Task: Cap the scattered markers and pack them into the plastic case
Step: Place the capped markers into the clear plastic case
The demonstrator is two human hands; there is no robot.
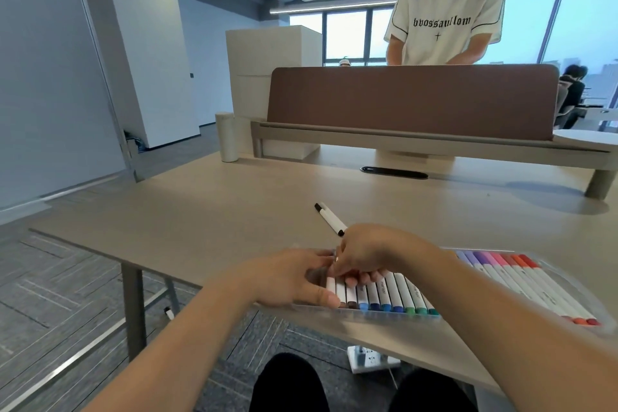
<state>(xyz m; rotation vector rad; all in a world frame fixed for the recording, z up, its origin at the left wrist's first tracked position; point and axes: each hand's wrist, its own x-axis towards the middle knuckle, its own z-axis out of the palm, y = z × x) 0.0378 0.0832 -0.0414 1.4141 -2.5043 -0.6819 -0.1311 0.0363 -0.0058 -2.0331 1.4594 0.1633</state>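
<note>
Markers [394, 294] line the plastic case [384, 314]; left hand [291, 278] rests flat on them, right hand [371, 251] curled, grip unclear.

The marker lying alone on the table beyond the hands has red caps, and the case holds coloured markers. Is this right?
No. In the head view the marker alone on the table beyond the left hand and right hand has black caps, not red; the case holds coloured markers.
</note>
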